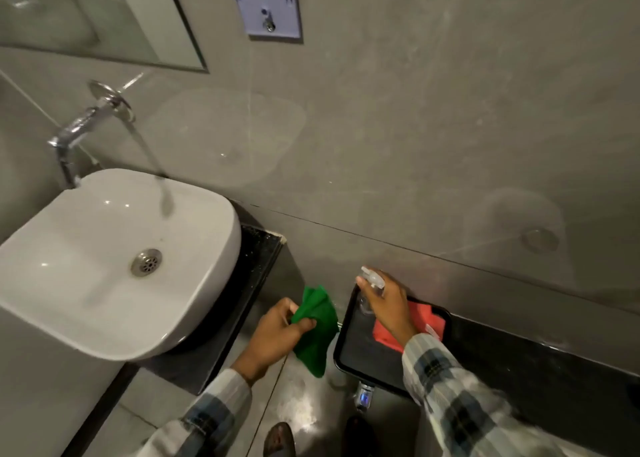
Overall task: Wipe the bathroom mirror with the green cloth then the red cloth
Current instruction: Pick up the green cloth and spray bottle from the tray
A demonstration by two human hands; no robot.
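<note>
My left hand (277,335) grips a crumpled green cloth (317,328), which hangs down between the sink counter and a black tray (360,356). My right hand (388,304) is closed around a clear spray bottle (370,283), held over the tray's far end. A folded red cloth (415,321) lies in the tray, partly covered by my right wrist. The mirror (86,17) hangs on the wall at the top left, well above both hands.
A white basin (114,259) sits on a dark counter (256,266) at left, with a chrome wall tap (90,121) over it. A black ledge (554,370) carries the tray at right. A pale plate with a knob (266,6) is on the grey wall.
</note>
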